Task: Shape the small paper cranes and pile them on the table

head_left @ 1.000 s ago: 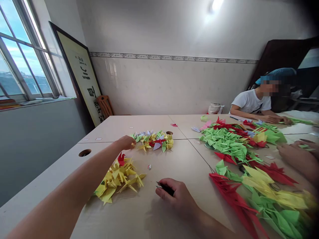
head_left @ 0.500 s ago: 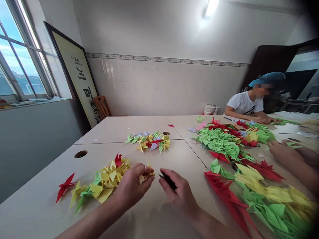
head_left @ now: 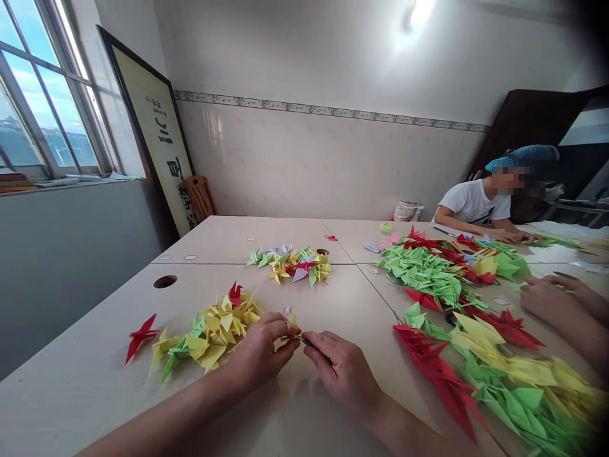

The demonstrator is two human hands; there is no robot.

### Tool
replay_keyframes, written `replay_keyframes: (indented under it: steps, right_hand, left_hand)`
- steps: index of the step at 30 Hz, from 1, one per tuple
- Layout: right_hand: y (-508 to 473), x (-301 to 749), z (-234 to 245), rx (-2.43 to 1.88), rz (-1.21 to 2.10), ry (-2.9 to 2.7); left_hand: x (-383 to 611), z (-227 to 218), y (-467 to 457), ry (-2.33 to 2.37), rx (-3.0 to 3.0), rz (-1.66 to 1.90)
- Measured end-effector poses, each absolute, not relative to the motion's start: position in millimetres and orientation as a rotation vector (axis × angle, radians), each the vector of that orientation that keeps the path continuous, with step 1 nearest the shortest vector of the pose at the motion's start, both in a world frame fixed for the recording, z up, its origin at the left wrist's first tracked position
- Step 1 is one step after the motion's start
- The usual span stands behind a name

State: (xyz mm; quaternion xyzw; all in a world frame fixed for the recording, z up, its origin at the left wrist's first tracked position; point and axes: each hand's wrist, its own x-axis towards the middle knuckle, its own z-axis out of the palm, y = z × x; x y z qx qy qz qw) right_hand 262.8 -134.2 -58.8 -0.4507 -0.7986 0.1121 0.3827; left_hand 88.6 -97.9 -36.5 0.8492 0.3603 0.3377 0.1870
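Observation:
My left hand point(head_left: 264, 349) is closed in a pinch on a small yellow folded paper crane point(head_left: 285, 339) just above the table. My right hand point(head_left: 340, 368) is closed round a thin dark pen-like tool point(head_left: 309, 343) whose tip meets the crane. Both hands are near the front middle of the beige table point(head_left: 333, 304). Just left of my left hand lies a heap of mostly yellow cranes point(head_left: 219, 324) with some green and red ones.
A small mixed-colour crane pile point(head_left: 292, 263) lies further back. Large green, red and yellow paper heaps point(head_left: 476, 317) cover the right side. Another person's hands point(head_left: 552, 298) rest at the right; a seated person point(head_left: 480, 203) works at the far right. A cable hole point(head_left: 165, 281) is at the left.
My left hand came back from the far pile with a yellow crane and met my right hand. The tool tip now touches the crane.

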Motion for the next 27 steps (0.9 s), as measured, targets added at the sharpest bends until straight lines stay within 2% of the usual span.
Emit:
replay_keyframes:
  steps: [7,14,17,27]
  right_hand:
    - [-135.6,262.2,-60.0,-1.179,0.277,-2.057]
    - [-136.5,259.5,-56.0,-1.184,0.496,-1.746]
    - [-138.0,258.6,-53.1,-1.146,0.532,-1.735]
    - [-148.2,255.3,-50.6,-0.957,0.431,-1.825]
  left_hand:
    - [90.3,-36.5,-98.3,0.991,2.253,0.936]
    - [94.3,-35.2,-94.9,0.849,1.063,0.943]
    - [94.1,-29.2,-95.5,0.783,0.762,0.886]
    - [97.4,-32.1,-102.6,0.627,0.624,0.846]
